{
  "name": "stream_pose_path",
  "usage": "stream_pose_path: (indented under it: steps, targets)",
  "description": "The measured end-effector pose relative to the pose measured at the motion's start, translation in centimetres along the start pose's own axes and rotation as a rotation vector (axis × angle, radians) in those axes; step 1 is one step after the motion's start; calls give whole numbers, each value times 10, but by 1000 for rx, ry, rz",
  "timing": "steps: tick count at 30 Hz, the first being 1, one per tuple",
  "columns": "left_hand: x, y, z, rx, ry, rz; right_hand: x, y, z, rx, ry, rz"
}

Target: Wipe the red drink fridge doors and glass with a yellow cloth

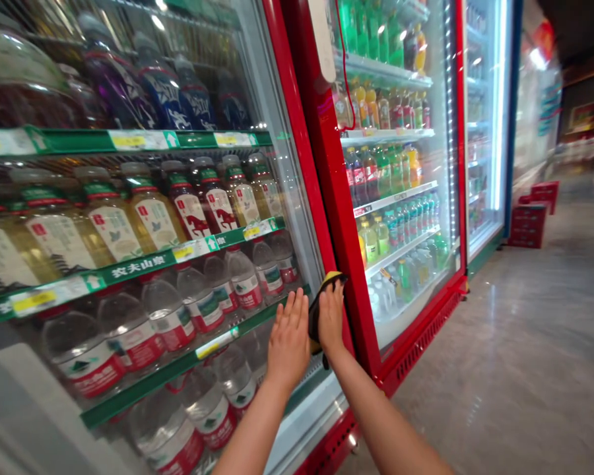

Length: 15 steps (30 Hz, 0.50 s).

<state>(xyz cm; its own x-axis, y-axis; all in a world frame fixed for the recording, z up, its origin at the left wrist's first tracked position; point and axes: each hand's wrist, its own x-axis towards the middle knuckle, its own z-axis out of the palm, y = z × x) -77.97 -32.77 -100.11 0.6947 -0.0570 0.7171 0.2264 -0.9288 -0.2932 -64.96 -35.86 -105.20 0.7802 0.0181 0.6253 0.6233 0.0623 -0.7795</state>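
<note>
My left hand is raised flat in front of the drinks fridge's glass door, its fingers stretched upward and little between them. Just to its right, my right hand lies against a black and yellow item near the red door frame. That item looks like a cloth or glove, partly hidden behind the hands. The right hand's fingers are extended, with the palm side toward the item. Behind the glass, rows of water bottles and tea bottles stand on green-edged shelves.
A second red-framed fridge with lit shelves of drinks stands to the right, and another lit cooler is beyond it. Red boxes sit on the shiny grey floor farther back.
</note>
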Motion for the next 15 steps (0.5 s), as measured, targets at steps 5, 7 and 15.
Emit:
stream_pose_path:
  steps: [5, 7, 15]
  targets:
    - [-1, 11, 5, -50, 51, -76, 40, -32, -6, 32, -54, -135]
    - [-4, 18, 12, -87, 47, -79, 22, -14, -10, 35, -56, -114]
    - [-14, 51, 49, -153, -57, -49, -23, 14, -32, 419, -233, 208]
